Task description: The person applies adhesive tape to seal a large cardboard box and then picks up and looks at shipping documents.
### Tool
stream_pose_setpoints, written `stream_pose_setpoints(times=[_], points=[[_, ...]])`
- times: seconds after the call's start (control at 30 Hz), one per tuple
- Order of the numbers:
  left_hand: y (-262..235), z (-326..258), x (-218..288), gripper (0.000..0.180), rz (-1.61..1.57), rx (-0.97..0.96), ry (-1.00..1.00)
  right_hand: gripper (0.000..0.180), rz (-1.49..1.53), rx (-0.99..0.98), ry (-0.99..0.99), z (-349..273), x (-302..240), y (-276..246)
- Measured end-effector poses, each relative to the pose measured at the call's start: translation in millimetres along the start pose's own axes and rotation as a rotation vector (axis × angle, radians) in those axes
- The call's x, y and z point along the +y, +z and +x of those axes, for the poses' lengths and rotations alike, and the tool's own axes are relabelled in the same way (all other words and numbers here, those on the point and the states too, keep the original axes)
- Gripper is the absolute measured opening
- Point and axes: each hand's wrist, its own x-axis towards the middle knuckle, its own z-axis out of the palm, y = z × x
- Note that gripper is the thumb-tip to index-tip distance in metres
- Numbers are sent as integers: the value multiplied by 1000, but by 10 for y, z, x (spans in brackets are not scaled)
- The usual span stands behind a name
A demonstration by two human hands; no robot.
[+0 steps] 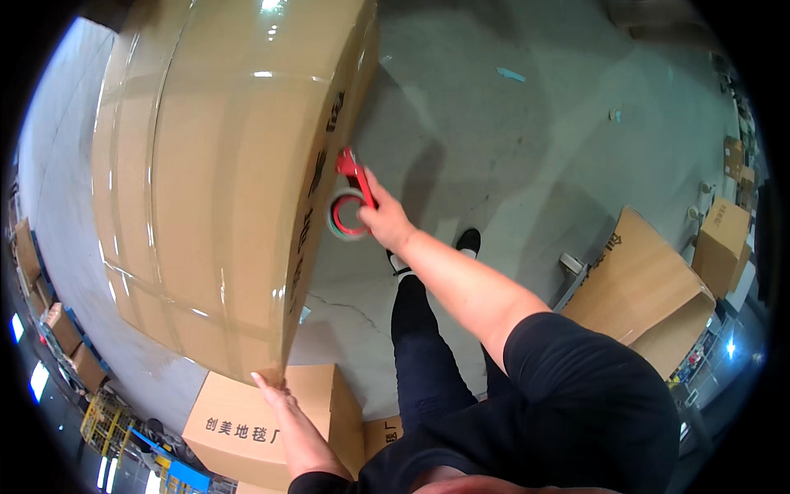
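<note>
While a yellow metal rack [103,424] and stacked boxes [67,333] crowd the far left rim of my view, the large taped carton [218,173] fills most of the left half, its brown face crossed by shiny strips of clear tape. Below its near end I see a smaller carton [226,403] with dark printing; I cannot tell whether the two touch. I have the left hand [280,397] at the large carton's near lower corner, the thumb spread along the edge; the other fingers are largely hidden, so I cannot tell how far they are closed.

Along the large carton's narrow printed side, I find the red tape dispenser [352,169] with its roll [333,219] just beside the cardboard. I cannot make out whether its head touches. The right hand [388,221] is wrapped round the dispenser's handle, the fingers curled closed.

Next come the person's dark trouser legs [424,346] and a black shoe [469,240] on the grey floor [494,148], with a pale blue scrap [510,75] farther off. Toward the right I see an open carton [629,284], tilted in my view, and beyond it another box [722,230] near the rim.
</note>
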Motion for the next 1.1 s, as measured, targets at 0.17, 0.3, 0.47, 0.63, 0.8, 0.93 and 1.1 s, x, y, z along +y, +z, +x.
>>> stream_pose_setpoints(times=[0.17,0.3,0.47,0.63,0.8,0.93,1.1], points=[[901,-1479,-159,100,162,-218,-171,81,8,198,17,-447,192,-861],[1356,-2343,-460,101,104,-282,-239,84,-227,178,9,-824,132,-1452],[2141,-3426,-599,89,21,-722,-339,83,-308,85,22,-1758,266,-2385],[3203,-4881,-568,103,39,-1084,-477,82,-176,167,140,-2746,209,-3316],[4543,-6043,-625,90,-111,-1337,-517,83,-55,283,120,-2988,411,-3746],[4995,-6193,-474,71,359,-1671,-22,83,305,453,-28,-2518,394,-3600],[4222,-5174,160,72,1095,-1096,2328,83,440,662,-101,-2255,586,-3241]])
